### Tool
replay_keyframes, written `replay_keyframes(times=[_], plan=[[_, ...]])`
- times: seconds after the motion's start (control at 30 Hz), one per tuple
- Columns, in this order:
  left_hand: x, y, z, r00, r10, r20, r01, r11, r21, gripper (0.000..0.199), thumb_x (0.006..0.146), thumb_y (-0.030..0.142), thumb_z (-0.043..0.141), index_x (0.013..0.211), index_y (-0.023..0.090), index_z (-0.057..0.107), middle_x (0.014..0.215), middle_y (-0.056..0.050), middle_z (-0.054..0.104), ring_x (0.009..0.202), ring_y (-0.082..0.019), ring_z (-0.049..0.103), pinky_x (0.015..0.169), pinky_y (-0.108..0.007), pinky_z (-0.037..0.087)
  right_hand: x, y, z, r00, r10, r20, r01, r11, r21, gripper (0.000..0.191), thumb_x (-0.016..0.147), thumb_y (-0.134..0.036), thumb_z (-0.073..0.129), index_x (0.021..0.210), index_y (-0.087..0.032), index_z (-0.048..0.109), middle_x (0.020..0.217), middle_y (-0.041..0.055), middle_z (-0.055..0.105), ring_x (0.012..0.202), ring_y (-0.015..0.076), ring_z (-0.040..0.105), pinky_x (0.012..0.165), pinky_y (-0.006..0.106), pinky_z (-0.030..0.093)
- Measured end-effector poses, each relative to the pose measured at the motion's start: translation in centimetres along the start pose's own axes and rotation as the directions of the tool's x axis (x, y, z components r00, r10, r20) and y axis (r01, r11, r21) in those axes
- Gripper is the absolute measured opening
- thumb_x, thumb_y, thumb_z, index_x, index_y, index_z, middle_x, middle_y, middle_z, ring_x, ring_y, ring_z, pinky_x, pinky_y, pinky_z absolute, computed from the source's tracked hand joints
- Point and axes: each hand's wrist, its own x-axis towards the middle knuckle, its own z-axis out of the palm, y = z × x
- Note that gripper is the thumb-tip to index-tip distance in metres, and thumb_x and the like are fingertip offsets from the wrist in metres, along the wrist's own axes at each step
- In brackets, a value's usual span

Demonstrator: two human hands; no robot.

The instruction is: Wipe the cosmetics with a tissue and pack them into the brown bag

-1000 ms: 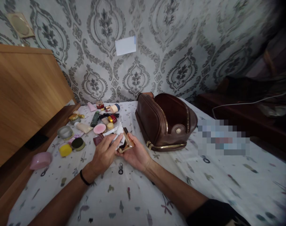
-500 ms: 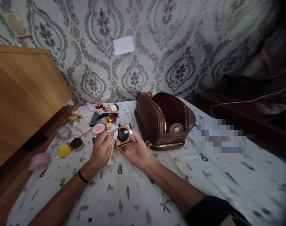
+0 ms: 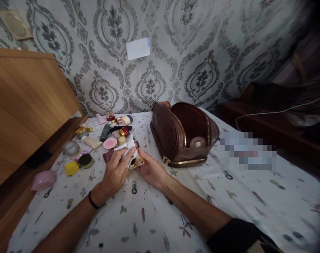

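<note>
My right hand (image 3: 152,171) is closed round a gold square case (image 3: 139,158), now tilted edge-on, its dark round label mostly hidden. A white cloth (image 3: 130,147) is gripped in my left hand (image 3: 114,171) and pressed against the case's left side. Just beyond my left hand lie a pink round item (image 3: 110,143), a small cream-coloured pot (image 3: 121,140) and a red and gold jar (image 3: 124,132). To the right stands a brown leather bag (image 3: 173,140) with its top unzipped and gaping.
More cosmetics lie at the left, among them a green tube (image 3: 105,132), a yellow pot (image 3: 71,168) and a pink container (image 3: 44,180). A wooden cabinet (image 3: 30,105) borders the patterned sheet (image 3: 149,218). A blurred patch covers something at the right.
The gold case has turned from label-up to edge-on between my hands. The cloth has shifted upward along it. The bag and the other cosmetics have stayed put.
</note>
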Motion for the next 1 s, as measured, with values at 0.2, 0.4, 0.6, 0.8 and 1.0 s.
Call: replay_keyframes(times=[0.2,0.4,0.6,0.8,1.0], plan=[[0.5,0.4,-0.4,0.998,0.055,-0.041,-0.056,0.998,-0.038,0.061,0.095,0.006,0.039,0.153,0.026,0.033,0.123,-0.013,0.052,0.117,-0.025,0.051,0.099,-0.041,0.047,-0.1,0.2,0.1,0.997,-0.069,0.043,0.07,0.997,-0.042,0.021,0.077,-0.032,0.077,0.092,-0.02,0.071,0.085,-0.0015,0.071,0.076,0.014,0.06,0.068,0.023,0.048],[0.1,0.8,-0.1,0.971,0.236,-0.03,-0.238,0.958,-0.161,0.045,0.098,0.01,0.038,0.138,0.022,0.053,0.118,-0.013,0.062,0.119,-0.025,0.055,0.096,-0.044,0.053,0.3,-0.5,-0.5,0.99,0.138,-0.038,-0.131,0.98,0.15,0.027,0.09,-0.036,0.063,0.073,-0.015,0.067,0.065,0.0001,0.068,0.06,0.012,0.058,0.057,0.021,0.046],[-0.1,0.1,0.1,0.976,0.211,-0.052,-0.216,0.961,-0.17,0.029,0.093,0.007,0.048,0.112,0.02,0.066,0.113,-0.012,0.069,0.113,-0.025,0.059,0.089,-0.045,0.055,0.4,-1.6,-0.5,0.992,0.119,-0.05,-0.104,0.965,0.24,0.036,0.099,-0.039,0.045,0.089,-0.015,0.069,0.072,0.0035,0.073,0.066,0.0177,0.064,0.061,0.029,0.052],[0.0,-0.1,-0.1,0.981,0.186,-0.058,-0.194,0.964,-0.183,0.023,0.091,0.006,0.052,0.1,0.02,0.068,0.112,-0.011,0.068,0.114,-0.025,0.059,0.09,-0.044,0.055,0.8,-1.6,-1.1,0.987,0.128,-0.097,-0.097,0.957,0.272,0.033,0.097,-0.038,0.047,0.084,-0.016,0.068,0.069,0.0043,0.072,0.067,0.02,0.066,0.069,0.035,0.056],[0.5,-0.4,-0.7,0.991,0.102,-0.085,-0.114,0.982,-0.148,0.024,0.09,0.002,0.045,0.09,0.018,0.063,0.111,-0.011,0.065,0.106,-0.022,0.059,0.089,-0.041,0.052,0.6,-1.7,-0.9,0.995,0.097,-0.035,-0.087,0.972,0.217,0.046,0.099,-0.052,0.04,0.096,-0.016,0.068,0.081,0.0076,0.075,0.075,0.0213,0.069,0.07,0.038,0.058]])
